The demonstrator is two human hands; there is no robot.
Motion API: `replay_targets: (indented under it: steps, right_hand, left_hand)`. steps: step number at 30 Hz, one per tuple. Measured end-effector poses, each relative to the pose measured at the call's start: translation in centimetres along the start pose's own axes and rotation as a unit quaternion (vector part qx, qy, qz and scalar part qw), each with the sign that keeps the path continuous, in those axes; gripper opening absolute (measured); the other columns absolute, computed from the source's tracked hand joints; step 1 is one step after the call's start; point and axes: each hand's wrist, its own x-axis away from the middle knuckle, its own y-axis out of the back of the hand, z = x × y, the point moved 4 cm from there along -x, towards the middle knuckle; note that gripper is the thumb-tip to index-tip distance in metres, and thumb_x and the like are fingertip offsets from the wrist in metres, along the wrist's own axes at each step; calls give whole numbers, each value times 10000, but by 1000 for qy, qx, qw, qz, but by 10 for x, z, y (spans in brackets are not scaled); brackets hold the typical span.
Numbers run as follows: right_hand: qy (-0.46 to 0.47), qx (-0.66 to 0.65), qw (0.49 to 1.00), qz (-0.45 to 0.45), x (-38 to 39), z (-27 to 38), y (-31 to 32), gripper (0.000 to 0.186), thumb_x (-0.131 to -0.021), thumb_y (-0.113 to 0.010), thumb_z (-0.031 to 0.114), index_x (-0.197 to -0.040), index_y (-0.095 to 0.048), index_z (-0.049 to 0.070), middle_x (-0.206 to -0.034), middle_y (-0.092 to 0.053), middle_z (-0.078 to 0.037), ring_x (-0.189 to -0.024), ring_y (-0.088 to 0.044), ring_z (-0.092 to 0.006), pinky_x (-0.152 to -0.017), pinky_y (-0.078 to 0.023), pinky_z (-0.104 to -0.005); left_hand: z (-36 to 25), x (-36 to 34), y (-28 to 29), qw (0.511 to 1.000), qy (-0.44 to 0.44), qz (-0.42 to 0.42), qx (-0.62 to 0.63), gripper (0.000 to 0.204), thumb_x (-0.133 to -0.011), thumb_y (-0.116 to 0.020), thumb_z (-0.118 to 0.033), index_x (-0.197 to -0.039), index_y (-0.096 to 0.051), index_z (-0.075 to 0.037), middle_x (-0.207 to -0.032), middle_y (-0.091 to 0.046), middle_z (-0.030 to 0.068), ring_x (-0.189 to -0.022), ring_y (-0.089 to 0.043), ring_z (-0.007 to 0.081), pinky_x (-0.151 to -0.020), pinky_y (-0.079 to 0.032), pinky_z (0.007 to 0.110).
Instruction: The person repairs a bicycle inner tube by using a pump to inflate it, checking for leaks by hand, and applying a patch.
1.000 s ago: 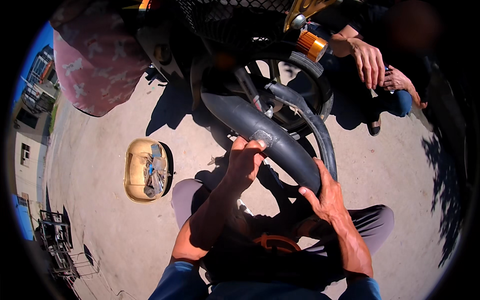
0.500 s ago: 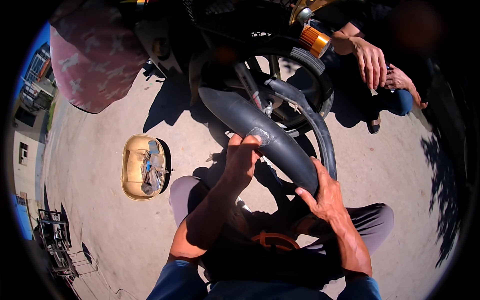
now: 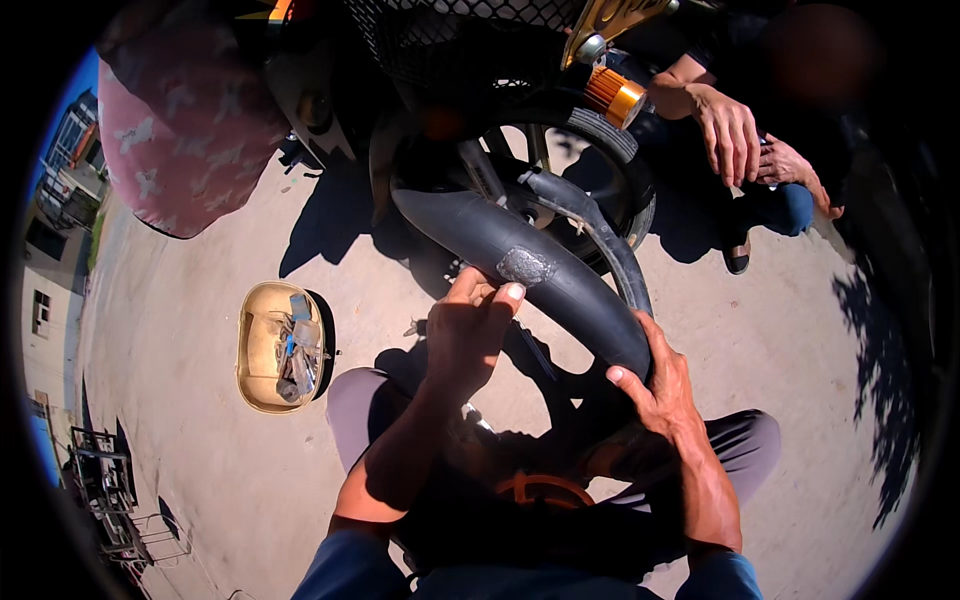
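Observation:
A swollen black inner tube (image 3: 580,300) arcs in front of me, with a rough, greyish patch of scuffed or coated rubber (image 3: 525,265) on its upper face. Just below that patch, my left hand (image 3: 470,325) is closed at the tube's near edge, fingers curled under it and thumb beside the edge. My right hand (image 3: 662,385) grips the tube's right end, thumb on the near side and fingers around the far side. Behind, a thinner stretch of the tube (image 3: 590,205) loops up toward a motorcycle's spoked wheel (image 3: 635,140).
A tan open bin (image 3: 255,385) with several tools and scraps stands on the concrete at left. A pink patterned cover (image 3: 190,150) hangs at upper left. At upper right, a crouching person's hands (image 3: 730,135) rest near an orange lamp (image 3: 615,97). Metal racks (image 3: 105,470) stand far left.
My left thumb has slid off the rough patch to the tube's near edge, so the whole patch shows. The tube and my right hand have shifted slightly.

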Motion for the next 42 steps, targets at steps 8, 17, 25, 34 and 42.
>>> replay_targets:
  steps: [8,17,25,34,42]
  right_hand:
    - [13,-25,1000,4,-2,0,1,750,-885,-737,443,-1442,-450,32,-1259,-648,-271,-1163,-649,-436,-979,-514,-470]
    - [0,-35,999,-10,-2,1,7,753,-873,-746,445,-1440,-459,42,-1174,-679,-288,-1117,-670,-448,-958,-513,-470]
    - [-17,-42,999,6,-1,1,11,774,-864,-750,473,-1435,-468,32,-1200,-673,-282,-1136,-662,-445,-966,-514,-467]
    - [-10,-26,999,22,-3,3,8,789,-861,-743,492,-1442,-469,32,-1273,-647,-270,-1190,-636,-432,-1014,-500,-471]
    - [-14,-41,999,10,-6,6,16,774,-858,-745,494,-1423,-488,33,-1250,-659,-266,-1160,-650,-438,-998,-504,-473]
  left_hand:
    - [-10,10,-7,820,-423,-158,-353,814,-893,-713,-395,-1507,-374,19,-1576,-370,216,-1452,-338,425,-1205,-209,533]
    - [-5,4,-14,812,-438,-148,-358,823,-895,-710,-409,-1534,-377,-13,-1604,-354,204,-1514,-263,410,-1235,-142,527]
    - [-3,5,-19,784,-466,-141,-384,730,-907,-708,-400,-1508,-439,-84,-1588,-394,166,-1505,-289,395,-1230,-158,546]
    - [-20,6,-16,757,-530,-182,-337,494,-1019,-504,-378,-1332,-574,-2,-1422,-581,183,-1385,-493,365,-1220,-228,514]
    - [-13,7,-14,757,-536,-163,-335,430,-993,-527,-303,-1304,-586,-12,-1390,-596,190,-1352,-522,358,-1206,-270,505]
